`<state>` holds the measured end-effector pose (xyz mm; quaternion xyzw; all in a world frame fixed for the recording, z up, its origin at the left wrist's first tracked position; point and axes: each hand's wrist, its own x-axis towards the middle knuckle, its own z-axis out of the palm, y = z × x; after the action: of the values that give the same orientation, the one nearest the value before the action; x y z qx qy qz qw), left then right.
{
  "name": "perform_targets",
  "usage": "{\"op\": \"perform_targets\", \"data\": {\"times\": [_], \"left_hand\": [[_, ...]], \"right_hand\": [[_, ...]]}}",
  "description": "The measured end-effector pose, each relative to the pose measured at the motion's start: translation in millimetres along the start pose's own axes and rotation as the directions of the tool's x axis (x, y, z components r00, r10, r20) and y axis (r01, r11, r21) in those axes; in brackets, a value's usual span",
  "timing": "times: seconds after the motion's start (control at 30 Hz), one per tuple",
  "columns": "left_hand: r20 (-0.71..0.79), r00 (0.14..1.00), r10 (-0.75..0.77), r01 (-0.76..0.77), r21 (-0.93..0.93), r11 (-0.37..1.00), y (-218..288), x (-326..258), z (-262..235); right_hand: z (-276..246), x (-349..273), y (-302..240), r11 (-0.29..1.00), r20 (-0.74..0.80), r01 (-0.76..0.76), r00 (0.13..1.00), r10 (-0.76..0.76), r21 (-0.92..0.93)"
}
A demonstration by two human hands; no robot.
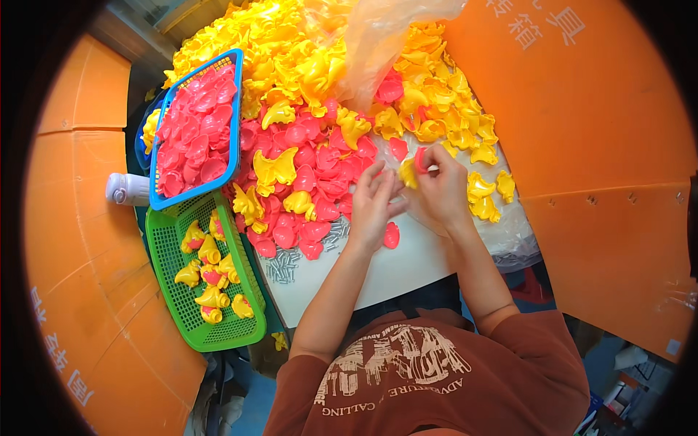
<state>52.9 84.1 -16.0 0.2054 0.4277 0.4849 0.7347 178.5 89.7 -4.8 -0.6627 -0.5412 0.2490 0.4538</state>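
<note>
My right hand (441, 190) pinches a small yellow plastic piece (408, 173) together with a pink plastic piece (421, 159) above the white table (407, 265). Just left of it, my left hand (374, 206) hovers with fingers spread, its fingertips close to the yellow piece and holding nothing that I can see. A heap of loose pink pieces (320, 182) and yellow pieces (291, 51) covers the table beyond both hands. One pink piece (392, 235) lies beside my left wrist.
A blue basket (236, 109) full of pink pieces stands at the left. In front of it a green basket (163, 254) holds several joined yellow-and-pink pieces. Small metal screws (282, 266) lie near the table's front. Orange panels (603, 145) flank both sides. A clear plastic bag (378, 43) rests on the heap.
</note>
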Motion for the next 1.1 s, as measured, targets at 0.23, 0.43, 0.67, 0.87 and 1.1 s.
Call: {"op": "perform_targets", "data": {"times": [0.23,0.43,0.67,0.87,1.1], "left_hand": [[0.058,0.989,-0.138,0.145,-0.146,0.979,-1.1,8.6,0.9],[0.045,0.976,-0.211,0.216,-0.187,0.958,-1.5,7.8,5.0],[0.036,0.982,-0.184,0.187,-0.167,0.968,-1.5,8.4,-2.0],[0.201,0.963,-0.181,0.255,-0.446,0.858,11.3,11.6,7.0],[0.233,0.955,-0.181,0.281,-0.528,0.802,12.3,11.3,-15.3]], "right_hand": [[-22.9,53.2,13.1,0.983,0.01,0.094,0.996,-0.094,-0.157],[1.3,72.7,56.9,0.75,0.201,0.479,0.877,-0.437,-0.456],[-24.2,72.1,41.6,0.976,0.298,0.187,0.943,-0.147,-0.111],[-38.6,26.5,-29.8,0.907,0.519,-0.059,0.835,-0.184,0.416],[-37.3,27.7,-8.6,0.861,0.29,0.231,0.951,-0.103,-0.453]]}}
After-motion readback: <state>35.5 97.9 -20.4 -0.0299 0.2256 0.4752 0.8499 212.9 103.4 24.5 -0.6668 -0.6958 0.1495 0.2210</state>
